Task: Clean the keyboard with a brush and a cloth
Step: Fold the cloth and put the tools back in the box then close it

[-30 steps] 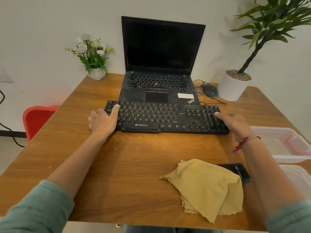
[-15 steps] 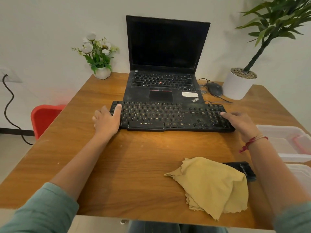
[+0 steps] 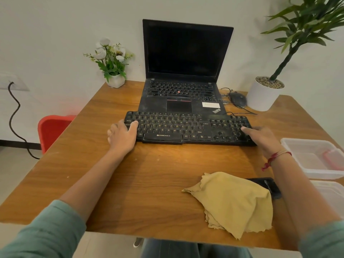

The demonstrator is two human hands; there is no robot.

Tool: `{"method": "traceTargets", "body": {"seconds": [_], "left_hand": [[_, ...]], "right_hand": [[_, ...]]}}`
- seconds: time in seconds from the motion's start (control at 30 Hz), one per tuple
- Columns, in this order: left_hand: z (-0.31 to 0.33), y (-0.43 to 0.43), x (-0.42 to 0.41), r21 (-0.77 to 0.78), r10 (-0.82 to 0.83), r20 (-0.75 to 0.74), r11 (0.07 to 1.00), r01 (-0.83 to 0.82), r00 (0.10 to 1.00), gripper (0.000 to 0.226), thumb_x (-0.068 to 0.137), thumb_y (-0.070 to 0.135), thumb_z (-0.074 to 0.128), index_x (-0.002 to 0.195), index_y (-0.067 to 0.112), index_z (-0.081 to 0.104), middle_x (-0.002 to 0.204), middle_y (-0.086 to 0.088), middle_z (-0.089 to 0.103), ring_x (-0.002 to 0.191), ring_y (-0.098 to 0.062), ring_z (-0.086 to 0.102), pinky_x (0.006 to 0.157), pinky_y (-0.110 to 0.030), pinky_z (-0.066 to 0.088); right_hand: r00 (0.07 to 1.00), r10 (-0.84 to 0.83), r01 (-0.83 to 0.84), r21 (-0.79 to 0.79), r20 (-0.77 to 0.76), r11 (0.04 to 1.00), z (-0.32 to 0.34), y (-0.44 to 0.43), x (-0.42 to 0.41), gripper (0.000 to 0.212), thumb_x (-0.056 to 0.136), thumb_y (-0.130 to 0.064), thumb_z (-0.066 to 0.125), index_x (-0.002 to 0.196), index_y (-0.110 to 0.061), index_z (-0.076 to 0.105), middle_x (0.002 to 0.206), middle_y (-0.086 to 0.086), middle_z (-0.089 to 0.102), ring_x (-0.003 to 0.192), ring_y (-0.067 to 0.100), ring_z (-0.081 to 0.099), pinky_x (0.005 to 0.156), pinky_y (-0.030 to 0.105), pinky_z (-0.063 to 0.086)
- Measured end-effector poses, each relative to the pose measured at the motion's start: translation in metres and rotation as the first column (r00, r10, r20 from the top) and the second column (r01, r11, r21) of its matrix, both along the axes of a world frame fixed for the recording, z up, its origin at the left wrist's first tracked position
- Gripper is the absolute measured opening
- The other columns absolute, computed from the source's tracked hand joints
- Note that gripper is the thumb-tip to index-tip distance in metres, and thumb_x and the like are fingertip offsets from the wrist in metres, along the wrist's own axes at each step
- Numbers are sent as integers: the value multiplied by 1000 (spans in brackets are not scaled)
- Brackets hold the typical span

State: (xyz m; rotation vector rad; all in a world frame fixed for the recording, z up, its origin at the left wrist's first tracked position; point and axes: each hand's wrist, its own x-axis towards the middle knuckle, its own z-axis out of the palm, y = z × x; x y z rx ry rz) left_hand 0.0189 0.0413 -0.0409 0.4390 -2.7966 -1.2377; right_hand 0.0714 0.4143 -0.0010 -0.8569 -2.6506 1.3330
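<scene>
**Desk lot, clock directions taken on the table with the person seated at 6.**

1. Brown wood-grain table (image 3: 149,179). Bears all the items below.
2. Black plastic full-size keyboard (image 3: 188,129), just past centre towards 12, lying flat and crosswise. Its far edge is touching or overlapping the laptop's front. "ZEBRONICS" is printed in white on the near edge. This is the task's thing, and no cleaning tool is on it yet.
3. Left hand (image 3: 121,135), at the keyboard's 9 o'clock end. The thumb lies on the corner keys and the fingers curl against the side edge, so it grips that end. Judged a hold for steadying or shifting the board.
4. Right hand (image 3: 260,135), at the 3 o'clock end. One digit lies stretched across the keys and the others are hidden. Whether it clasps the end or only rests there cannot be told. A red thread band (image 3: 275,157) circles the wrist.
5. Crumpled mustard-yellow cloth (image 3: 234,200), at 5 o'clock. It lies loose, near the right forearm and within easy reach.
6. Flat black object (image 3: 268,185), partly under the cloth's 2 o'clock corner. It carries pale lettering too small to read. It is possibly the brush, but that is unconfirmed.
7. Open black laptop (image 3: 184,94), at 12, with a dark screen. "ThinkPad" is printed on the palm rest. A white sticker beside it is illegible.
8. Black corded mouse (image 3: 239,98), at 1 o'clock.
9. White round pot with a green plant (image 3: 264,94), at 2 o'clock.
10. Small white pot of white flowers (image 3: 115,79), at 11 o'clock.
11. Clear plastic tubs (image 3: 314,172), at 3 to 4 o'clock.
</scene>
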Motion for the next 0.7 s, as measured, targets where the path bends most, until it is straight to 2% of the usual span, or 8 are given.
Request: {"method": "traceTargets", "body": {"seconds": [0.1, 0.2, 0.3, 0.4, 0.47, 0.57, 0.7], "left_hand": [[4, 4, 13, -9, -12, -78, 1000, 12, 997, 67, 98, 48, 40, 151, 9, 24, 153, -18, 24, 142, -36, 16, 113, -50, 18], [17, 19, 46, -69, -73, -244, 996, 58, 967, 71, 96, 45, 47, 152, 13, 19, 155, -11, 20, 143, -28, 13, 115, -48, 17], [28, 55, 93, -81, -200, -421, 980, 183, 885, 67, 89, 46, 49, 147, 20, 28, 146, 6, 28, 136, -13, 22, 108, -41, 31], [22, 92, 133, -70, -387, -432, 915, 398, 815, 66, 82, 53, 45, 141, 28, 34, 131, 20, 27, 124, 1, 23, 97, -30, 31], [14, 110, 149, -49, -485, -395, 859, 509, 780, 61, 82, 56, 43, 137, 32, 39, 126, 21, 28, 119, 5, 21, 97, -27, 27], [5, 128, 162, -47, -568, -354, 805, 592, 743, 60, 81, 57, 39, 135, 33, 40, 123, 21, 30, 118, 2, 23, 100, -27, 27], [-3, 141, 168, -117, -652, -332, 746, 656, 682, 61, 79, 59, 37, 133, 30, 45, 121, 19, 30, 118, 0, 24, 99, -28, 25]], "right_hand": [[998, 55, -54, 30, -18, 998, 2, -4, 7, 50, 91, -38, 59, 130, -8, 49, 120, 8, 56, 104, 23, 50, 84, 35, 42], [986, 77, -56, 138, -151, 989, 8, -11, 25, 62, 89, -41, 60, 142, -17, 38, 142, 9, 43, 127, 26, 42, 103, 43, 40], [916, 110, -60, 138, -386, 989, 16, -20, 55, 51, 90, -37, 61, 137, -24, 48, 141, 2, 46, 126, 15, 43, 101, 33, 38], [865, 180, -158, 86, -468, 984, 27, -36, 87, 36, 89, -33, 63, 125, -26, 60, 128, 0, 57, 119, 12, 52, 103, 36, 42], [855, 253, -218, 129, -453, 967, 29, -44, 105, 29, 90, -27, 64, 119, -28, 63, 121, -3, 60, 115, 10, 54, 102, 32, 42], [835, 392, -301, 275, -387, 913, 25, -50, 124, 22, 89, -26, 65, 109, -34, 63, 112, -17, 58, 109, 0, 52, 96, 24, 38], [862, 448, -350, 360, -239, 865, 12, -41, 142, 25, 86, -32, 66, 111, -28, 65, 112, -12, 57, 106, 5, 51, 92, 28, 41]]}}
